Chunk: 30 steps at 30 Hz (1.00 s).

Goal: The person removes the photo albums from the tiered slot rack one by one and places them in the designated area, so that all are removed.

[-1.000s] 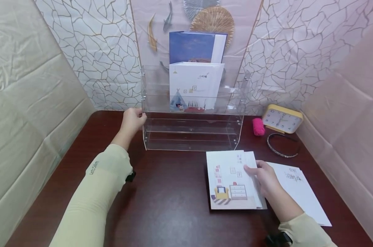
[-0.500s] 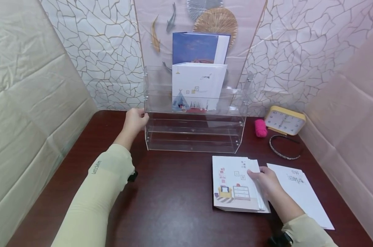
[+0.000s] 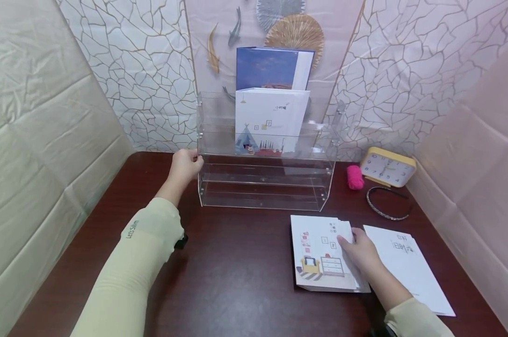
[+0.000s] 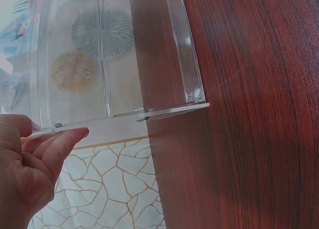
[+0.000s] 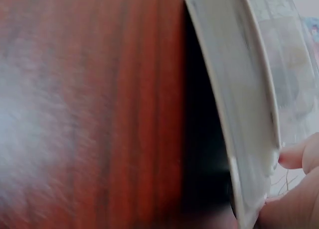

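Note:
My left hand (image 3: 184, 167) pinches the left side panel of a clear acrylic book rack (image 3: 260, 202). In the left wrist view, thumb and fingers (image 4: 60, 149) meet at the panel's edge. My right hand (image 3: 362, 250) grips the right side of a thick white book (image 3: 317, 248), its thumb on the cover. A yellow armchair and a chest of drawers are drawn on that cover. The right wrist view shows the book's page edge (image 5: 239, 89) with a dark gap between it and the table. On the rack's upper tier stand a white book (image 3: 268, 117) and a blue book (image 3: 266, 68) behind it.
Another white book (image 3: 410, 271) lies on the dark red table (image 3: 228, 281), right of my right hand. Behind it are a headband (image 3: 378, 213), a pink roll (image 3: 355, 178) and a yellow clock (image 3: 388, 167). Cloth walls (image 3: 39, 117) enclose the table's sides and back.
The book in my right hand has shifted slightly nearer and to the right, and its near page edge now shows. My left hand keeps its hold on the rack. The view has drifted slightly.

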{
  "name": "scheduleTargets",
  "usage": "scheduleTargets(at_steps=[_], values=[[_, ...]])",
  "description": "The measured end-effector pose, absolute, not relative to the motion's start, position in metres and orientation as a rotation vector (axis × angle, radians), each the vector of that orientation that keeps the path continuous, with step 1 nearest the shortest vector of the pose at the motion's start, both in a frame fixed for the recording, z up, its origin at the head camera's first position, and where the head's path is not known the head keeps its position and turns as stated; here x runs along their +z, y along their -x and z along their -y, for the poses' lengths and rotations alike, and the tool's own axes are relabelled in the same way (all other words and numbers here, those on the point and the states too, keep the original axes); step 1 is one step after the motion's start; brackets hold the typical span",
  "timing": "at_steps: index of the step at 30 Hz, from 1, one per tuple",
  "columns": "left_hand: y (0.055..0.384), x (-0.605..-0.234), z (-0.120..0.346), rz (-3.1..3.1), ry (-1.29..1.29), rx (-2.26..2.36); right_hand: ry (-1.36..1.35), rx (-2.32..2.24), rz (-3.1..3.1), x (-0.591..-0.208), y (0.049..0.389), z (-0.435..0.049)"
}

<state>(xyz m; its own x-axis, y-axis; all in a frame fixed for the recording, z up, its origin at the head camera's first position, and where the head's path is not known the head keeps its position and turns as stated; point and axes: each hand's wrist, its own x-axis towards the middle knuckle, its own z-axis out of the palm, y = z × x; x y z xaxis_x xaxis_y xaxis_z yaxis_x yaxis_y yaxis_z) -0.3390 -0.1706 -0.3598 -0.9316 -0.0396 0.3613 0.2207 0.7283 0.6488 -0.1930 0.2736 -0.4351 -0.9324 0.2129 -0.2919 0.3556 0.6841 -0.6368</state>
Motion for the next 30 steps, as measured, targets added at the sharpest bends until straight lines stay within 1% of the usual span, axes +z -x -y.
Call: scheduleTargets(at_steps=[6,13,21,23,26,30], values=[[0.338,-0.357,0.17,2.589,0.138,-1.032,-0.334,-0.918,-2.874,-0.435,0.192,-0.266],[0.337,-0.358,0.171,2.592,0.13,-1.034,-0.309,-0.87,-2.905,-0.438,0.194,-0.264],[0.336,-0.358,0.17,2.584,0.134,-1.025,-0.367,-0.929,-2.941,-0.441,0.193,-0.259],[0.335,-0.358,0.17,2.59,0.135,-1.026,-0.348,-0.986,-2.965,-0.437,0.193,-0.256],[0.335,-0.358,0.17,2.59,0.143,-1.013,-0.264,-1.206,-3.039,-0.422,0.196,-0.25],[0.335,-0.358,0.171,2.587,0.153,-1.012,-0.02,-1.66,-3.107,-0.38,0.216,-0.239]])
